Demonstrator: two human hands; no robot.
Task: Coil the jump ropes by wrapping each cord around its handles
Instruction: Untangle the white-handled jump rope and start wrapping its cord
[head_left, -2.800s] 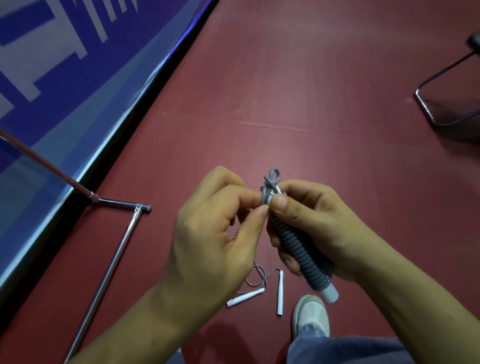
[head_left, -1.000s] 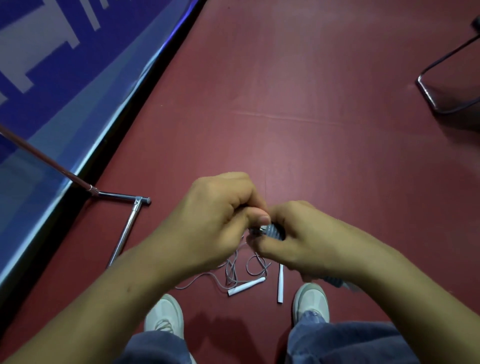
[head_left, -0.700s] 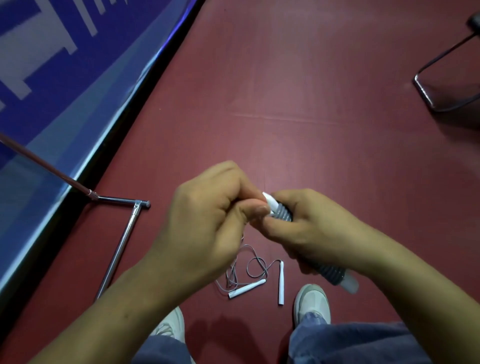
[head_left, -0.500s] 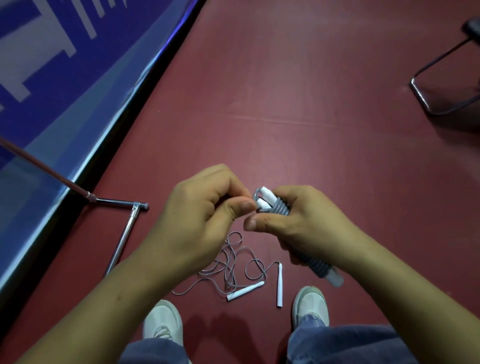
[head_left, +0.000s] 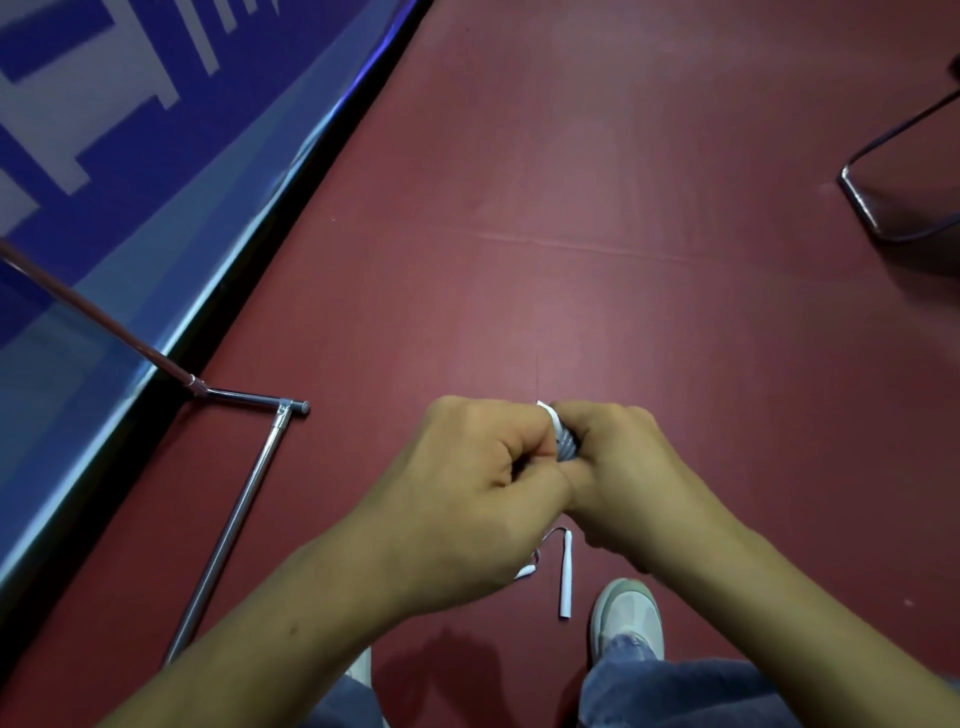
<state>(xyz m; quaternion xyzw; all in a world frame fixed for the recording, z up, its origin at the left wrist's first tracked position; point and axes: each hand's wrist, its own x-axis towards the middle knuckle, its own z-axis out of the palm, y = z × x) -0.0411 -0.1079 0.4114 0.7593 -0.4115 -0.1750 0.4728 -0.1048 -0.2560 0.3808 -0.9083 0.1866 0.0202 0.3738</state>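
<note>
A: Starting at the left, a metal stand (head_left: 234, 499) lies on the red floor (head_left: 623, 260) beside the blue banner, well apart from the work. Next comes the person's left hand (head_left: 483, 483), its fingers curled tight against the left side of the wound rope (head_left: 563, 441).

B: Is it pinching the cord's tail?

A: Likely, but the fingers hide it. The right hand (head_left: 623, 467) is wrapped round the bundle's body. Only a few grey turns and a white tip show between the two fists, which are held up above the floor.

B: So the person seems to be securing the last turn. What could spoil it?

A: If the tail slips from the left fingers before it is tucked, the top turns would spring loose. Too hard a pull could drag coils off the tip.

B: And lower down?

A: The second rope (head_left: 565, 571) lies uncoiled on the floor, near the right shoe (head_left: 628, 613). One white handle is plain to see, but the wrists hide most of the cord. A careless step could tread on it or snag it.
</note>
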